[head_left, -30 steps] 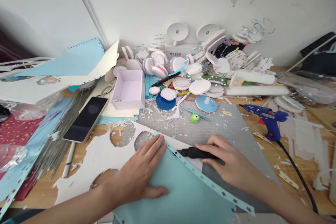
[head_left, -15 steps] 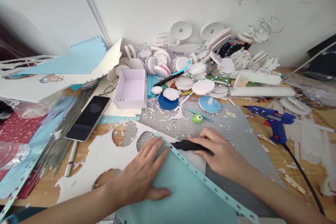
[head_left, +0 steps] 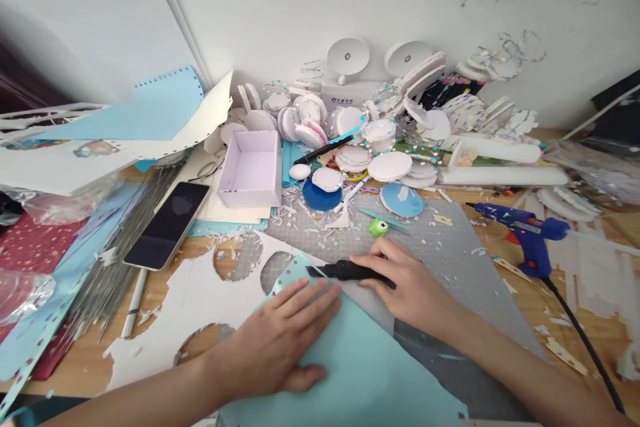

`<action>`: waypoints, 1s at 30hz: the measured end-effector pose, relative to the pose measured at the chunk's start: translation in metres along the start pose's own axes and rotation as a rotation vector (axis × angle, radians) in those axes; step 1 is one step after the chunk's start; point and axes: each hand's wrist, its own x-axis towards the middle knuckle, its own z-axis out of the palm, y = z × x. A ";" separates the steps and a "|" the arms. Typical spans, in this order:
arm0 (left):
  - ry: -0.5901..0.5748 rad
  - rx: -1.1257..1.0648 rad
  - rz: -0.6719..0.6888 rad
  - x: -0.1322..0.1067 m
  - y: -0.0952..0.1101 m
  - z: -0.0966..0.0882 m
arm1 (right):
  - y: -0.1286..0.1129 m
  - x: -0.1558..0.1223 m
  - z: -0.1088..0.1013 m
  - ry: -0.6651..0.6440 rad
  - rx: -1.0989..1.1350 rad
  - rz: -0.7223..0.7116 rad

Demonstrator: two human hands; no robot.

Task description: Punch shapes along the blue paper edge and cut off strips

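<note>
My left hand [head_left: 285,333] lies flat on a light blue sheet of paper [head_left: 373,373], fingers stretched toward its upper corner. Star-shaped holes run along the sheet's upper left edge. My right hand [head_left: 407,283] is closed around a black utility knife [head_left: 353,271]. Its blade points left and lies across the paper's top corner, just beyond my left fingertips. Under the blue sheet is a white foam board [head_left: 193,293] with round cut-outs. Part of the grey cutting mat [head_left: 450,267] shows beside my right hand.
A blue glue gun [head_left: 530,230] with its cord is at right. A green craft punch [head_left: 379,227] sits beyond my right hand. At left are a phone [head_left: 167,223] and thin wires [head_left: 113,260]. An open pink box [head_left: 251,170] and piled white discs [head_left: 390,165] stand behind.
The punched strip along the sheet's right edge no longer shows there. My left hand slid slightly right. The knife shifted slightly left and up, its blade now over the corner.
</note>
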 end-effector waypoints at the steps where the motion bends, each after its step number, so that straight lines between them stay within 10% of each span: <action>1: -0.003 -0.020 0.023 0.001 -0.001 0.000 | 0.000 0.000 0.000 0.000 0.000 -0.002; 19: -0.002 -0.209 0.047 0.003 -0.005 -0.003 | 0.000 0.006 0.001 -0.011 -0.012 -0.012; 30: 0.006 -0.221 0.087 0.002 -0.006 -0.004 | -0.014 0.032 0.004 0.238 -0.019 -0.063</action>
